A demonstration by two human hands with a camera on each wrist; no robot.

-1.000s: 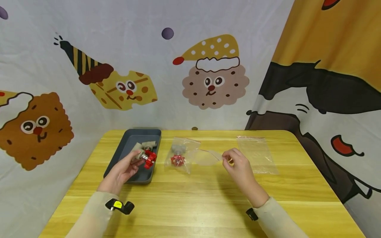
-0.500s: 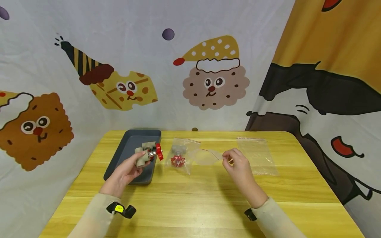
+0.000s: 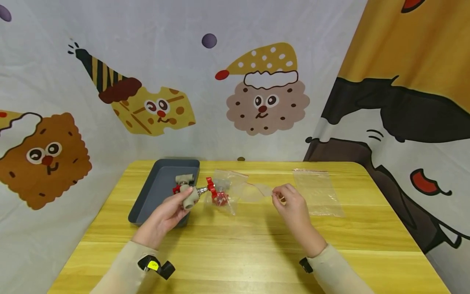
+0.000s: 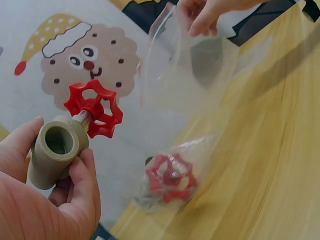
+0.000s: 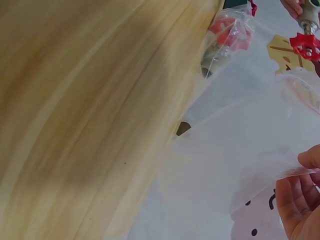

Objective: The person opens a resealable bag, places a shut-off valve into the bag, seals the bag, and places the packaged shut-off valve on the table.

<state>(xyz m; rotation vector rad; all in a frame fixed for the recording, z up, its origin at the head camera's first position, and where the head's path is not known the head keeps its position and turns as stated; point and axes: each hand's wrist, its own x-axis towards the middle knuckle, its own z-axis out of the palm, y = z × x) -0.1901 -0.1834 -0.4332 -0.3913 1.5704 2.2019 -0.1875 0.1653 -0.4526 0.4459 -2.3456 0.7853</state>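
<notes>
My left hand (image 3: 165,214) grips the beige body of a stop valve (image 4: 57,150) between thumb and fingers. Its red handwheel (image 4: 93,110) points right, toward the bags in the head view. With thumb and fingertips, my right hand (image 3: 291,204) pinches the edge of a clear zip bag (image 4: 187,65), which hangs open-mouthed above the table. A second valve sealed in a clear bag (image 4: 172,177) lies on the table between the two hands. Another beige valve (image 3: 185,178) with a red wheel is in the grey tray, partly hidden by the held one.
The dark grey tray (image 3: 148,196) stands at the table's back left, under and behind my left hand. A flat clear zip bag (image 3: 317,192) lies to the right, beyond my right hand. A printed cloth (image 3: 205,134) hangs behind the wooden table (image 3: 235,257).
My left hand has carried the valve rightward out from over the tray, turning its handwheel from down-right to the right. The right hand stays nearly still with the bag.
</notes>
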